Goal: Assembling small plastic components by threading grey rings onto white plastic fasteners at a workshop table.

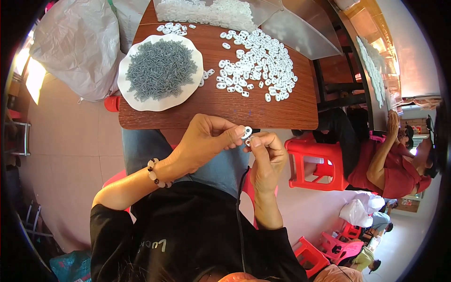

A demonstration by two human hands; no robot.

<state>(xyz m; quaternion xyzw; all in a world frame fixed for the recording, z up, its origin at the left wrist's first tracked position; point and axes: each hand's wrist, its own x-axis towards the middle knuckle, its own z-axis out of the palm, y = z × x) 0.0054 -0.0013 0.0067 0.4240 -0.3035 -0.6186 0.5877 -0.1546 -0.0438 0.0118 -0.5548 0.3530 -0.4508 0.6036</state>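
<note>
My left hand, with a beaded bracelet at its wrist, pinches a small white oval plastic piece with dark holes between thumb and fingertips. Close beside it, the closed fingers of my right hand hold a tiny pale part whose kind I cannot make out. Both hands meet over my lap, just off the table's near edge. On the brown table, a scalloped white plate is heaped with small grey plastic pins. To its right spreads a loose pile of white two-hole oval pieces.
A clear bin with a mass of translucent pieces stands at the table's back. Large white sacks lie at the left. On the right are a red stool and a person in a red top at another table.
</note>
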